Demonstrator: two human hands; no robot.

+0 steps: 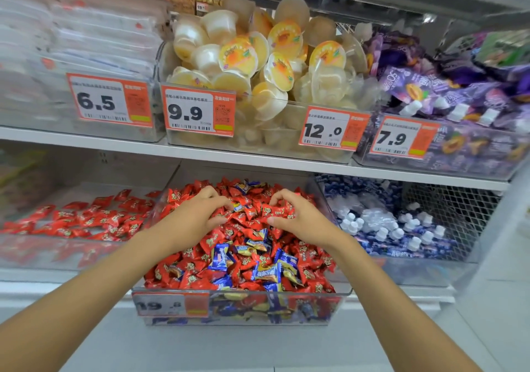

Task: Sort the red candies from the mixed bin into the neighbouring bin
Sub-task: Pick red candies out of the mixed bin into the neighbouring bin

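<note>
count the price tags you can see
6. Upper row, left to right: 6.5, 9.9, 12.0, 7.9. A fifth tag on the mixed bin front; a small sixth tag far back above the cups. Others may be hidden.

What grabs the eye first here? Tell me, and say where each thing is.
First, the heaped mixed bin in the middle of the lower shelf: red candies shot through with blue candies, with the left hand and right hand curled into the pile near its back. To its left the neighbouring bin holds only red ones, and above sit pale jelly cups behind orange price tags.
</note>
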